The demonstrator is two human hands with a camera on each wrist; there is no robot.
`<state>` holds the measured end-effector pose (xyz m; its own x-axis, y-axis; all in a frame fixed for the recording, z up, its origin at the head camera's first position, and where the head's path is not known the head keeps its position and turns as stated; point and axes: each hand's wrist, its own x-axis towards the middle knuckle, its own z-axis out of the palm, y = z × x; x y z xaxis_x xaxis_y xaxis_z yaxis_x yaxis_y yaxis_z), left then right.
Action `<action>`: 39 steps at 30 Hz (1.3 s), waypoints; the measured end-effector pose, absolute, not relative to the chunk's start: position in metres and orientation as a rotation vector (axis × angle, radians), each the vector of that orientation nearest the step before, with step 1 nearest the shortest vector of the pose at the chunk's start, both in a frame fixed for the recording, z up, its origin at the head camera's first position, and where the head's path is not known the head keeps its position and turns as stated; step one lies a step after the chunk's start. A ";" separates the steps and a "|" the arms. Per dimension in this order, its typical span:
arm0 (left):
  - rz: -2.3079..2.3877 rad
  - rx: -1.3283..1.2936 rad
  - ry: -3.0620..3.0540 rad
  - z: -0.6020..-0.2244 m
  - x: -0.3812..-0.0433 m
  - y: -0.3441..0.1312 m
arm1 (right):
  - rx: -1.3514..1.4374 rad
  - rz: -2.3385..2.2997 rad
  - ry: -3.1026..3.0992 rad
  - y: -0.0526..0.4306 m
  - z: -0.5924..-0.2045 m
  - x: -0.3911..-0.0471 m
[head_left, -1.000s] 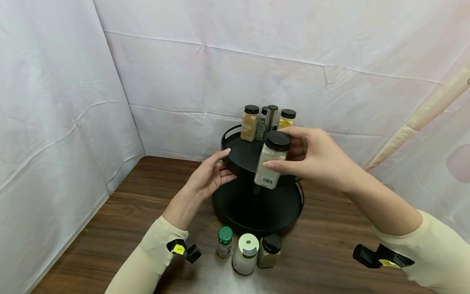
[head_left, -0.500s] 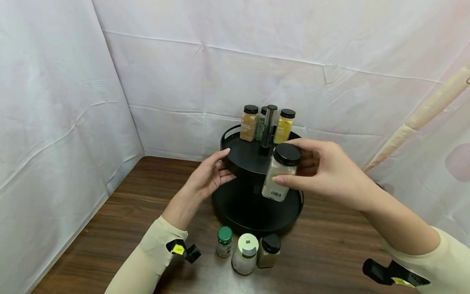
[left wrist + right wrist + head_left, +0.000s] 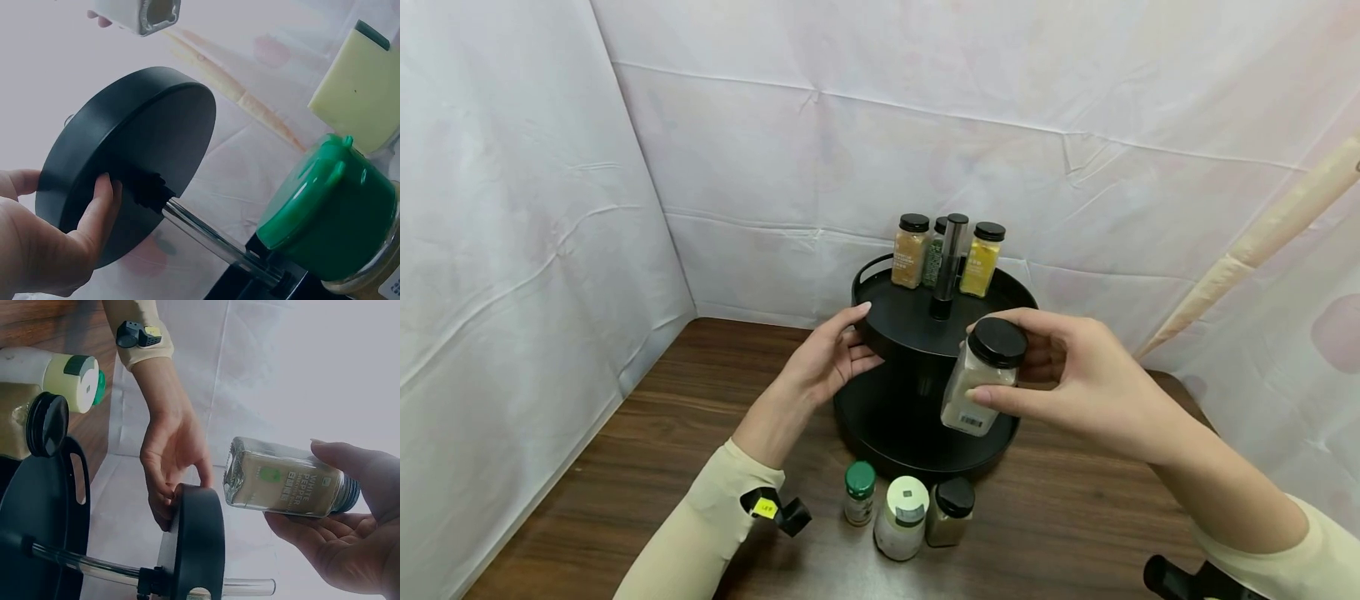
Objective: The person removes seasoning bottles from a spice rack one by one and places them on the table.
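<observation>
My right hand [image 3: 1078, 379] holds a square glass jar with a black lid, the white pepper jar [image 3: 979, 385], between thumb and fingers. The jar tilts slightly in front of the two-tier black turntable rack, overlapping its lower tray [image 3: 880, 429] in the head view. Its label [image 3: 287, 484] reads "WHITE PEPPER" in the right wrist view. My left hand [image 3: 820, 362] grips the left edge of the upper tray [image 3: 898, 321], thumb at the rim and fingers beneath. On that tray, behind the central post [image 3: 947, 271], stand an orange-brown spice jar [image 3: 909, 254], a green herb jar [image 3: 933, 258] and a yellow spice jar [image 3: 981, 262].
In front of the rack, on the wooden table [image 3: 1075, 517], stand a green-capped shaker [image 3: 859, 493], a white bottle with a pale green lid [image 3: 901, 521] and a black-lidded jar [image 3: 950, 512]. White cloth [image 3: 850, 150] hangs behind and at the sides.
My right hand has brought the white pepper jar down and slightly to the right, away from the upper tray, uncovering the yellow spice jar. The left hand keeps its place on the upper tray.
</observation>
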<state>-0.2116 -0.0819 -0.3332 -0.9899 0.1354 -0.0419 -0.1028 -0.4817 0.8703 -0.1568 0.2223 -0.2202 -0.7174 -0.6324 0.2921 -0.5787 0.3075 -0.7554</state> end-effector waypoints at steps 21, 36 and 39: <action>2.597 0.047 1.514 -0.333 -0.212 -0.082 | -1.237 -1.492 2.496 0.237 -0.248 -0.151; 2.591 0.055 1.521 -0.334 -0.212 -0.081 | -1.227 -1.568 2.491 0.249 -0.272 -0.148; 2.588 0.054 1.525 -0.333 -0.212 -0.081 | -1.185 -1.574 2.504 0.252 -0.277 -0.147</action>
<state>-0.2122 -0.0814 -0.3334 -0.9900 0.1358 -0.0385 -0.0995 -0.4781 0.8727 -0.1473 0.2516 -0.2768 -0.7225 -0.5623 0.4022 -0.6064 0.2359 -0.7594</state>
